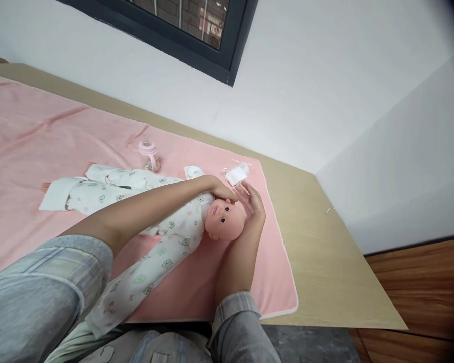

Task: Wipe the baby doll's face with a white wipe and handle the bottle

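A baby doll (226,220) in white printed pajamas (181,222) lies on its back on a pink blanket (189,292), its head to the right. My left hand (223,188) reaches across the doll's chest to the far side of its head, by the ear; its fingers lie fairly straight. Beside the crown of the head, my right hand (252,200) is held with the palm toward the doll and the fingers spread. Whether either palm presses on the head I cannot tell. One pajama sleeve stretches toward me over the near edge.
A pink-topped baby bottle (149,155) stands on the blanket beyond the doll's legs. A small white packet (236,175) in clear wrapping lies just past my hands. The wooden tabletop (310,252) borders the blanket; a white wall (280,91) and dark-framed window (227,65) rise behind.
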The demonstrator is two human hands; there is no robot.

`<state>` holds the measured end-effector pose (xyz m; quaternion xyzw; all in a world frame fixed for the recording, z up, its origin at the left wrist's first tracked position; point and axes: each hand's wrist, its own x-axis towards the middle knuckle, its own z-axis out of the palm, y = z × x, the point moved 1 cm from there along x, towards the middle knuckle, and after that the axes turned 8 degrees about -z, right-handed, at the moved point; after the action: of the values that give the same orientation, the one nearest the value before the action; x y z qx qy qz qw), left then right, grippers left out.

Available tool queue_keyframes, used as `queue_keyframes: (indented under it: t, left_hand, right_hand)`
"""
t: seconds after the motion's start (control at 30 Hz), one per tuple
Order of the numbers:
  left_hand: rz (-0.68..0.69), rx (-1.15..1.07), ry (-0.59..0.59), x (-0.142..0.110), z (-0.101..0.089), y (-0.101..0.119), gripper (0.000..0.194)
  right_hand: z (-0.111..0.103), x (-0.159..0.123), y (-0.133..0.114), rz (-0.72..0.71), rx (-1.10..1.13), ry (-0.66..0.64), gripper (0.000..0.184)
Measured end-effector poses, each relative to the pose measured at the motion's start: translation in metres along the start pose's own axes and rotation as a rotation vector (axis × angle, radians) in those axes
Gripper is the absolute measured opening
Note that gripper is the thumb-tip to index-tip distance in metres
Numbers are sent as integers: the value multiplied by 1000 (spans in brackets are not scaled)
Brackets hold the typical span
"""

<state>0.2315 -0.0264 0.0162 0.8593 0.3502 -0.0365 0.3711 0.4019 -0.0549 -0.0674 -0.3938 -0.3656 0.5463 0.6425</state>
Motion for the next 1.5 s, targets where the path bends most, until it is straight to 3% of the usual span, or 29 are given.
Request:
queue_keyframes:
  t: [0.1,0.17,0.27,0.4,0.53,0.67,0.8,0.9,1.03,1.1,1.27,1.33,1.5]
  left_hand:
    - [26,51,-115,-3,-5,1,25]
    - [61,77,-85,-8,-11,2,29]
    - [80,109,59,-19,-20,3,35]
    - [9,119,245,-33,-28,-3,38]
    - [-78,83,412,-36,-29,-18,43]
    - [-138,0,529,-34,-25,-34,61]
    - [-119,-161,476,-35,-22,-38,79]
    - [-72,-339,412,-35,-22,-36,59]
    - [-71,-444,434,-35,-21,-33,47]
    - [-81,-488,469,-39,-22,-30,55]
    - [-38,-431,598,-68,-27,-16,101]
    - [30,-340,624,-80,-30,-12,95]
    - [37,-82,649,-100,-29,-9,32]
  right_hand:
    - [4,1,1,-16,14,-19,29]
    - [6,2,3,-33,27,-36,32]
    - [6,4,8,-49,66,-45,38]
    - [4,4,13,-67,73,-53,40]
    - [3,-1,10,-72,41,-163,47]
    - [4,-13,3,-75,3,-240,52]
    - [1,-22,3,-107,-42,-172,56]
    - [0,-23,7,-129,-14,-214,65]
    - [0,-21,9,-141,62,-255,70]
    - [1,-20,8,-130,108,-285,70]
    - [8,-15,11,-68,166,-267,63]
    - [11,-12,16,-47,169,-273,64]
    - [18,-7,25,4,189,-299,56]
